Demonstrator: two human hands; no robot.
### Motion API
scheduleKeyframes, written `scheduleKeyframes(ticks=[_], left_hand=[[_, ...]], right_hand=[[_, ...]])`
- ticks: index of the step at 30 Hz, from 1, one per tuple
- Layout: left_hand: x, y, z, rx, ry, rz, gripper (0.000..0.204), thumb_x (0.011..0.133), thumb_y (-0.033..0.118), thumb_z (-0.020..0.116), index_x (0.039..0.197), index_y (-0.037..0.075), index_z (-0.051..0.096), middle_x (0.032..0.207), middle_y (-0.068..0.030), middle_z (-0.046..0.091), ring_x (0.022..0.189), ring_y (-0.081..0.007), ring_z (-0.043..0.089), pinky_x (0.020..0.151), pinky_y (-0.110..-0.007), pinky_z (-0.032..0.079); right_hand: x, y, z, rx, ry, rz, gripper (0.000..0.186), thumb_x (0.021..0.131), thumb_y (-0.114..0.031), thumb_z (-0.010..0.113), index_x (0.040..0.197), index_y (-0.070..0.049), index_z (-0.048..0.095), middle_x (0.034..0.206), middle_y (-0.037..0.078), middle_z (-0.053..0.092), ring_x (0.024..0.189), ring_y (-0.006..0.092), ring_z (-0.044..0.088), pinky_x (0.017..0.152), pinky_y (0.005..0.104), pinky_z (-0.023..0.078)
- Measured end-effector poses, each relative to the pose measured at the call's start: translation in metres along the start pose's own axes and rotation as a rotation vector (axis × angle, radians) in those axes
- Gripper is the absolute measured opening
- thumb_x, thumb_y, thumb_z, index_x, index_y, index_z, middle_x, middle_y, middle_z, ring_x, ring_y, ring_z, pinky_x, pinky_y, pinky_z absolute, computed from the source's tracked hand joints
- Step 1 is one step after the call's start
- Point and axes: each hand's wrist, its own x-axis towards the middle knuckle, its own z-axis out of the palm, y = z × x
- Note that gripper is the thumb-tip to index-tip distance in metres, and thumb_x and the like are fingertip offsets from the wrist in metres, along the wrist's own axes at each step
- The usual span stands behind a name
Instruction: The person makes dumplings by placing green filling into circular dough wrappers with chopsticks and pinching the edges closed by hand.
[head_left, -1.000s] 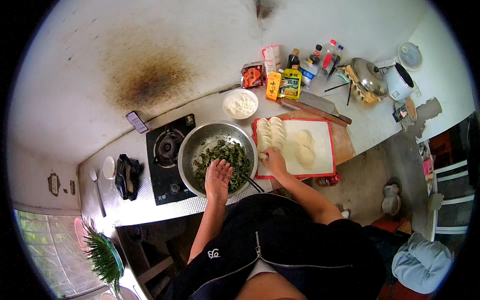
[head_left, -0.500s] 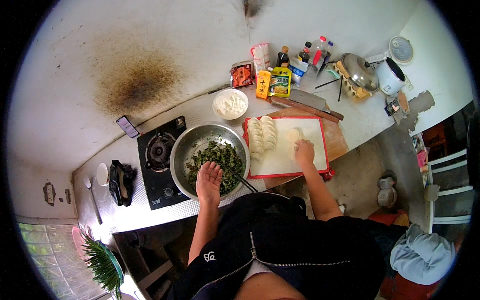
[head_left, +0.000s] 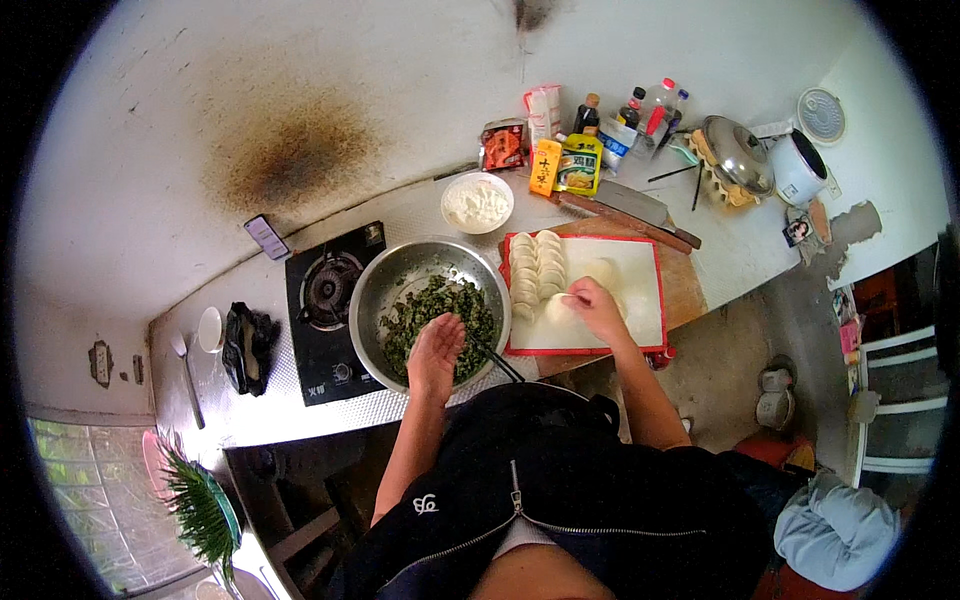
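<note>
My right hand (head_left: 597,311) pinches the edge of a round, pale dumpling wrapper (head_left: 563,309) over the near part of the white board with a red rim (head_left: 640,300). Beyond that hand, more wrapper dough (head_left: 603,268) lies on the board. Two rows of folded dumplings (head_left: 536,268) stand along the board's left side. My left hand (head_left: 437,350) is open, palm up and fingers stretched, above the near right part of a steel bowl (head_left: 365,330). Chopped green filling (head_left: 425,305) fills the bowl's bottom, and dark chopsticks (head_left: 500,362) lean out over its rim.
Left of the bowl sits a black gas stove (head_left: 335,345). A white bowl of flour (head_left: 477,203) stands behind. A cleaver (head_left: 628,203) lies behind the board, near seasoning packets (head_left: 578,163) and bottles. Further right are a lidded pan (head_left: 738,155) and a rice cooker (head_left: 798,170).
My right hand has come off the wrapper dough and moved left and nearer with one wrapper in its fingers. My left hand has shifted a little right over the bowl. The view has shifted slightly.
</note>
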Motion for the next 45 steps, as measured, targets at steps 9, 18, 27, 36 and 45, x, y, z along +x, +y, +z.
scheduleKeyframes(ticks=[9, 18, 27, 36, 45], left_hand=[[-0.017, 0.015, 0.022, -0.374, -0.176, -0.381, 0.053, 0.101, 0.040, 0.038, 0.131, -0.004, 0.042, 0.128, -0.0258, 0.052, 0.117, -0.0414, 0.053, 0.101, -0.053, 0.045], [-0.018, 0.033, -0.014, -0.172, 0.142, 0.207, 0.034, 0.098, 0.018, 0.048, 0.126, -0.002, 0.048, 0.121, -0.0165, 0.059, 0.111, -0.0258, 0.059, 0.093, -0.036, 0.050], [-0.030, 0.036, -0.018, -0.193, 0.147, 0.224, 0.033, 0.098, 0.013, 0.046, 0.127, -0.004, 0.047, 0.122, -0.0186, 0.059, 0.112, -0.0278, 0.060, 0.091, -0.036, 0.052], [-0.022, 0.030, -0.030, -0.167, 0.128, 0.243, 0.031, 0.097, 0.009, 0.049, 0.125, -0.004, 0.048, 0.120, -0.0200, 0.059, 0.110, -0.0301, 0.061, 0.091, -0.037, 0.053], [-0.021, 0.032, -0.031, -0.138, 0.175, 0.234, 0.031, 0.096, 0.007, 0.048, 0.124, -0.005, 0.049, 0.121, -0.0195, 0.060, 0.111, -0.0306, 0.061, 0.092, -0.039, 0.052]], right_hand=[[-0.002, -0.089, 0.076, -0.254, -0.273, -0.320, 0.032, 0.086, -0.001, 0.058, 0.117, -0.010, 0.062, 0.102, 0.011, 0.061, 0.096, 0.0244, 0.060, 0.085, 0.0327, 0.048], [-0.017, -0.044, 0.116, -0.417, -0.489, -0.690, 0.030, 0.079, -0.002, 0.062, 0.105, -0.014, 0.069, 0.106, 0.012, 0.055, 0.103, 0.0301, 0.054, 0.085, 0.0388, 0.047], [0.024, -0.068, 0.104, -0.088, 0.003, -0.342, 0.014, 0.089, -0.014, 0.062, 0.097, -0.003, 0.064, 0.080, 0.013, 0.063, 0.063, 0.0217, 0.062, 0.061, 0.0324, 0.049], [0.035, -0.001, 0.111, -0.007, -0.084, -0.067, 0.017, 0.091, -0.010, 0.062, 0.103, 0.001, 0.065, 0.089, 0.006, 0.067, 0.078, 0.0122, 0.066, 0.068, 0.0255, 0.053], [0.025, -0.011, 0.105, 0.293, -0.046, 0.121, 0.017, 0.091, -0.007, 0.061, 0.103, 0.006, 0.065, 0.093, 0.011, 0.065, 0.082, 0.0185, 0.066, 0.074, 0.0317, 0.061]])
